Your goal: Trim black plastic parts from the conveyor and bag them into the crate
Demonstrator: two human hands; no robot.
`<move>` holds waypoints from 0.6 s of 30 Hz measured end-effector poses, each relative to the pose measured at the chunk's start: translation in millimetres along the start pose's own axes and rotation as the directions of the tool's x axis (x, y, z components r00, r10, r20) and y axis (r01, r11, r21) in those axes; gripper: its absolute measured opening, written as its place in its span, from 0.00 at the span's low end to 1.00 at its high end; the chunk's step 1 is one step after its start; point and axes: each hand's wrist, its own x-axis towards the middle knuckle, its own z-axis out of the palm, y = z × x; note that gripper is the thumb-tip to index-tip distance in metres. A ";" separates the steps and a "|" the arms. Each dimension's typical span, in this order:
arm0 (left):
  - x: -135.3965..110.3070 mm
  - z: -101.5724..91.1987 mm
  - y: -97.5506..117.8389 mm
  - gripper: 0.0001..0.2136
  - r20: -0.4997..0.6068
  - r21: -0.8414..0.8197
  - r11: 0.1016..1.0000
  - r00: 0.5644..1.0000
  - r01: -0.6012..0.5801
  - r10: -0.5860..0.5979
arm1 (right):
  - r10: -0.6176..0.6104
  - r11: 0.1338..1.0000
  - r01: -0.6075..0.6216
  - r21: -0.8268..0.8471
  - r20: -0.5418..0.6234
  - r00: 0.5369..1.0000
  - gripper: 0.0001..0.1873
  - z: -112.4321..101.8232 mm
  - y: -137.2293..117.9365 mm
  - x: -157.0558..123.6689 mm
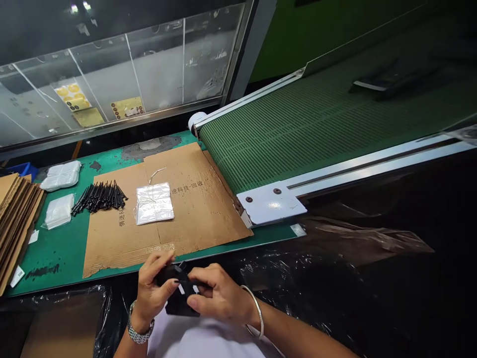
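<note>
Right up close, over a white shirt front, the person's left hand, wearing a silver link wristwatch, and right hand, circled by a thin silver bangle, hold a small black plastic piece with white patches between them, just past the edge of the table. The left fingers curl close together over its top, while the right thumb and fingers pinch it from the other side. Crinkled clear plastic sheeting spreads beside the hands. Beyond lies a green work mat carrying a flattened brown cardboard sheet, with a silver foil bag on top. A bundle of thin black sticks, white plastic packets and stacked brown cardboard sheets sit to the left. Farther off runs a green mesh conveyor belt in a white metal frame, beside a large glass window
</note>
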 end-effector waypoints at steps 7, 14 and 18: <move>0.4 34.6 -4.1 0.19 0.144 -0.743 0.482 0.815 0.464 -0.561 | -0.372 0.846 0.202 -0.494 -0.274 0.887 0.17 18.2 8.2 5.5; 0.7 28.8 0.6 0.20 0.027 -0.739 0.548 0.830 0.392 -0.557 | -0.372 0.827 0.245 -0.506 -0.165 0.914 0.25 -5.1 4.2 7.1; -5.9 28.7 5.2 0.24 0.094 -0.687 0.560 0.821 0.463 -0.563 | -0.399 0.719 0.279 -0.637 -0.049 0.916 0.23 -21.2 3.7 21.1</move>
